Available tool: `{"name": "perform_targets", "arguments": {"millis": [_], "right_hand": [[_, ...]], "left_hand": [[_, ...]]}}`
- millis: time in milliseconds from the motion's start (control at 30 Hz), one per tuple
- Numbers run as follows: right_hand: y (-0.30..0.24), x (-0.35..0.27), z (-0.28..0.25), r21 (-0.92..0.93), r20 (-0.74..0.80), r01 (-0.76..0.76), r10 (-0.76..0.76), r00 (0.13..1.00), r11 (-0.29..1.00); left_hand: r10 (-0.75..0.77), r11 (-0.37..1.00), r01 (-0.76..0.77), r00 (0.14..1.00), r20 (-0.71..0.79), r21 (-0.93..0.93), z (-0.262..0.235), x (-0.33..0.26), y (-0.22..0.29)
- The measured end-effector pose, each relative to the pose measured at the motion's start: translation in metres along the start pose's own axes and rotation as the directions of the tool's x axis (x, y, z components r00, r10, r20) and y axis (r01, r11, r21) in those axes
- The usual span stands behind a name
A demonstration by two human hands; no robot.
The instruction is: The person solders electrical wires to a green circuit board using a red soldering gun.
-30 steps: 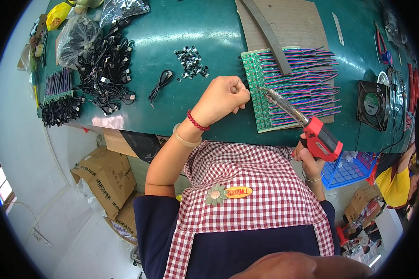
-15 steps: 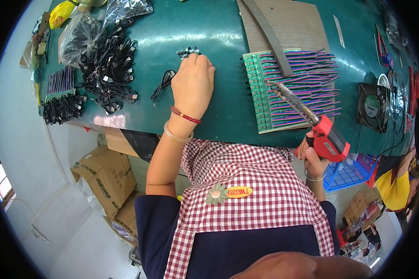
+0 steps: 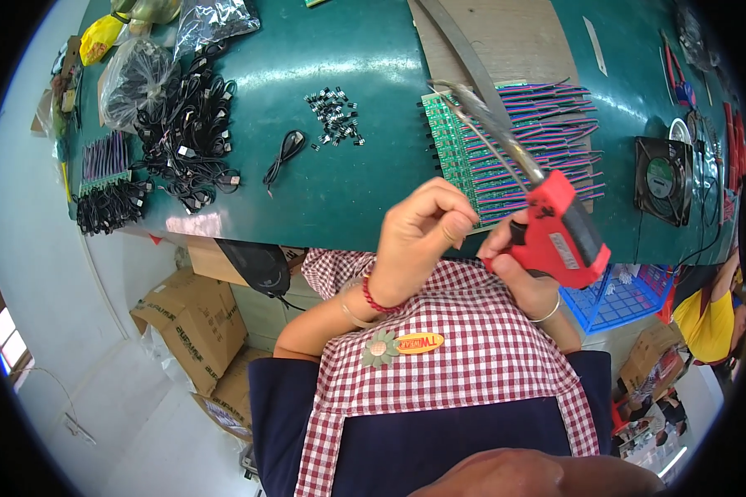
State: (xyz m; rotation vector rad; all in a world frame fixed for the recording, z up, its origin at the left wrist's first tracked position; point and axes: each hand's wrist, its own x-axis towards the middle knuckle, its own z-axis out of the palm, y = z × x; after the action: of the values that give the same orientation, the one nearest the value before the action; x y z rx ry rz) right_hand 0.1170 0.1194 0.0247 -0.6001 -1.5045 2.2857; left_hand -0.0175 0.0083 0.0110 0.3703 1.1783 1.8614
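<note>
- We see the green tabletop (image 3: 348, 203) holding everything within arm's reach.
- The plywood board (image 3: 522, 41) lies partly beneath the circuit boards, perhaps shielding the table from heat.
- The green circuit boards (image 3: 452, 157) sit in front of the person, their coloured wires (image 3: 559, 137) fanned rightward, presumably leaving the left edge accessible.
- The grey metal bar (image 3: 464, 51) crosses those wires, probably weighing them down.
- The right hand (image 3: 518, 261) is wrapped around the red soldering gun (image 3: 565, 236), its tip angled over the boards.
- The left hand (image 3: 427, 228) is curled just beside; we cannot tell whether it pinches anything.
- Small black connectors (image 3: 334, 116) are heaped left, handy for that hand.
</note>
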Motion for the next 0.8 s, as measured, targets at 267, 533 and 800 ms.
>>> {"name": "perform_targets", "arguments": {"millis": [267,533,800], "right_hand": [[-0.010,0.005,0.016,-0.261,-0.032,-0.087,0.081,0.996,0.961],[0.003,-0.002,0.004,-0.460,0.009,-0.006,0.011,1.000,0.888],[0.005,0.002,0.006,-0.529,-0.014,-0.036,0.034,0.999,0.848]], "left_hand": [[0.184,0.929,-0.200,0.980,0.078,0.313,0.007,-0.010,-0.002],[0.198,0.656,-0.302,0.953,0.229,0.691,0.008,-0.009,0.021],[-0.025,0.554,-0.200,0.966,0.256,0.808,-0.002,-0.004,0.033]]}}
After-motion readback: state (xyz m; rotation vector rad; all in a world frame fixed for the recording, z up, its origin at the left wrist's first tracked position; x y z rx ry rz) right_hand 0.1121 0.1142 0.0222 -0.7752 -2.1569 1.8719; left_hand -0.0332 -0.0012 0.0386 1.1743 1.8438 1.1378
